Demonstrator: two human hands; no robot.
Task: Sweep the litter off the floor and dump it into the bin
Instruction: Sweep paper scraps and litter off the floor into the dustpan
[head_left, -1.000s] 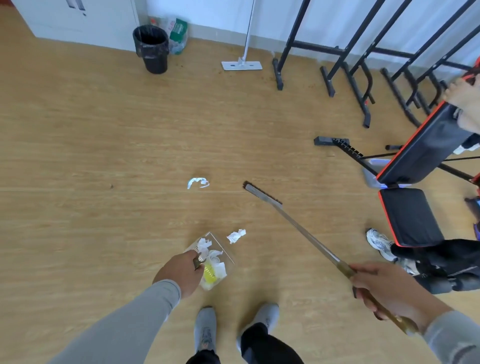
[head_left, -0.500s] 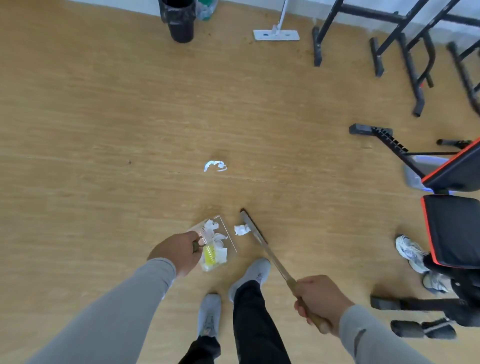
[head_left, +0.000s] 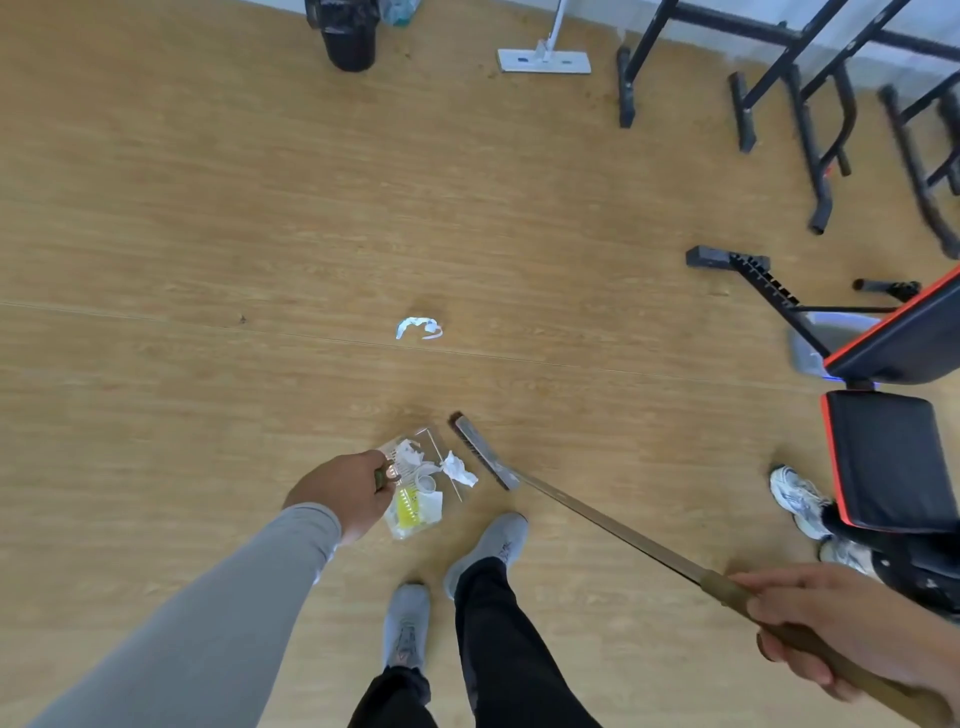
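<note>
The left hand is clamped on the short handle of a clear dustpan just past the person's feet, toward twelve o'clock; the handle is almost wholly hidden under the fingers, only a brownish stub showing; the pan's transparent walls are hard to trace against the wooden floor. Inside it lie white paper scraps and something yellow (what it is cannot be made out).

The right hand is closed round the wooden grip of a long-handled broom, at about four o'clock from the feet; the grip's end runs out of the frame at the lower right; the broom head sits on the floor just beside the pan's right edge, at its two o'clock.

A crumpled paper wad rests between broom head and pan, at the pan's lip; whether it is over the lip or touching the bristles I cannot tell; a second scrap lies well apart on the floor, at twelve o'clock from the pan.

The black bin stands far off at about eleven o'clock, its top cut off by the frame edge; a flat mop rests near it to the right; a black and red bench fills three o'clock, partly cropped; another person's white shoe shows beside it.
</note>
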